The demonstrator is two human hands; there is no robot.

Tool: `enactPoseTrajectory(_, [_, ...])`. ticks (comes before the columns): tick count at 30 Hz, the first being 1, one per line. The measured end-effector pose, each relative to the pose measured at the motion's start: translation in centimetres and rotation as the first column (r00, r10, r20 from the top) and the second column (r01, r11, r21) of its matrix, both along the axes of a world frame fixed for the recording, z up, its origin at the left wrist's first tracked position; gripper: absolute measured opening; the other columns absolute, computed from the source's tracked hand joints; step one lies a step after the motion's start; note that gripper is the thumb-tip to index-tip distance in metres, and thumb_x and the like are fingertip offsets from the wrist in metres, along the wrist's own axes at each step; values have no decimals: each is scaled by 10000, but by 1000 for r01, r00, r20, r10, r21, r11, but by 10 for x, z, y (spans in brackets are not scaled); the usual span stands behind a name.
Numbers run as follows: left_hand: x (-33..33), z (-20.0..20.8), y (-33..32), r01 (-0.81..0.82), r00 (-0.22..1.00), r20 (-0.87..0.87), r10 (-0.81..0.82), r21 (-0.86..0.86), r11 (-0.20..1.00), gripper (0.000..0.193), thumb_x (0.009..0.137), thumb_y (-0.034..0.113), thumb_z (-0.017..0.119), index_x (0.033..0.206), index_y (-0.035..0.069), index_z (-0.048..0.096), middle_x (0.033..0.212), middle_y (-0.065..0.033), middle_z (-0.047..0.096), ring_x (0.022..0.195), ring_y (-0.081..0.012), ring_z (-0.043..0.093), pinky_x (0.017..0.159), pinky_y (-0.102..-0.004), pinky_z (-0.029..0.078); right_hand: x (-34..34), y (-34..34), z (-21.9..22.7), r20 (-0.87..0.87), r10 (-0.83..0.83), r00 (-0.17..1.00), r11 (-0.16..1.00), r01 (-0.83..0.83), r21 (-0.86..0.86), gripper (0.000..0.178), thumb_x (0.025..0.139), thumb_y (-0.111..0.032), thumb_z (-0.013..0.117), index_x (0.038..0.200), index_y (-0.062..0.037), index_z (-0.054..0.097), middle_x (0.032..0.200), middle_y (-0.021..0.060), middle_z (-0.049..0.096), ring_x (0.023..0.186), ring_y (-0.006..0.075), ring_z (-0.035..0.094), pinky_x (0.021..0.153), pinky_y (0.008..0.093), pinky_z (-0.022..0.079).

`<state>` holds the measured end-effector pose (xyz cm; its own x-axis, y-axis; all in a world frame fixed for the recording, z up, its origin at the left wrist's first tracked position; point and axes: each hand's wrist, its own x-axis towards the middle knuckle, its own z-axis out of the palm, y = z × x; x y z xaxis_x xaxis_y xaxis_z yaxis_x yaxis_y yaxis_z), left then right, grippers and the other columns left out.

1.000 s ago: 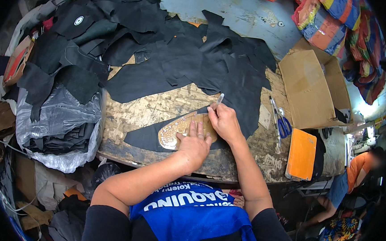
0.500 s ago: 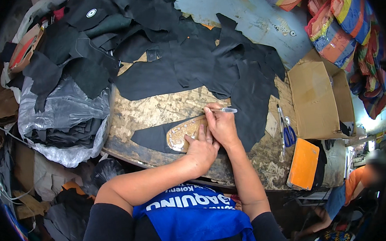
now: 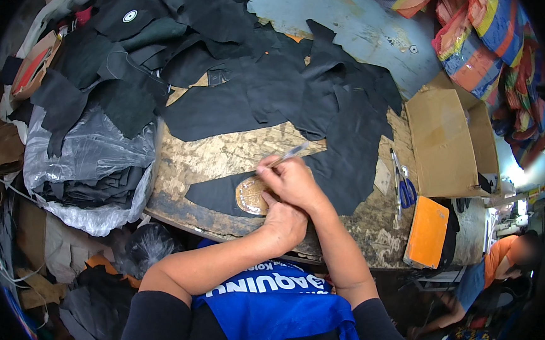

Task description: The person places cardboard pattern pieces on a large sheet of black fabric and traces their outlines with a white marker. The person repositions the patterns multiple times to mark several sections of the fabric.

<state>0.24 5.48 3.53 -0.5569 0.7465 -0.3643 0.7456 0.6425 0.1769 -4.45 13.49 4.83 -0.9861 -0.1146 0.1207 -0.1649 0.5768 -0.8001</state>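
Observation:
A tan template (image 3: 249, 195) with a rounded end and pale marks along its edge lies flat on a black leather piece (image 3: 214, 195). My left hand (image 3: 284, 225) rests on the template with its thumb stretched out. Its other fingers are mostly hidden beneath my right hand (image 3: 295, 182), which crosses over it. Pinched in my right hand is a slim pen (image 3: 292, 153), its clear barrel slanting up to the right. The pen's tip is hidden by the fingers, near the template's far edge.
Black leather sheets (image 3: 230, 103) overlap across the worn wooden table (image 3: 189, 157). Leather pieces fill a clear plastic bag (image 3: 89, 164) at left. To the right are blue-handled scissors (image 3: 407, 192), an orange pad (image 3: 427, 232) and a cardboard box (image 3: 444, 145). Another person (image 3: 503, 261) sits at far right.
My right hand has moved left along the template's far edge with the pen. It now covers most of the left hand's fingers, which showed spread on the template before.

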Motion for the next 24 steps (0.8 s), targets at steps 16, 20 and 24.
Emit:
enactPoseTrajectory(16, [-62,18,-106,-598,779,21,627,326,732,977,412,454,896,1158,-56,526,1097,-231,545,1083,-338,492,909,-388,428,64,66,-49,90,-598,796,478,445,-757,133,925,-76,546,938,56,553,772,138,637,702,223,676,633,284,570])
enactPoseTrajectory(20, [-54,14,-128,-581,738,-68,672,443,683,974,385,403,915,1148,-62,528,1068,-225,554,1054,-349,493,934,-392,410,78,61,-55,14,-592,806,571,432,-698,63,880,8,588,911,47,550,784,101,625,710,180,663,666,278,570])
enactPoseTrajectory(24, [-69,14,-141,-726,638,202,743,479,494,737,518,194,884,1112,-78,543,855,-127,601,809,-246,576,768,-323,483,86,57,-58,-32,-564,825,602,384,-700,62,875,13,596,899,35,544,799,69,600,714,138,639,703,287,577])
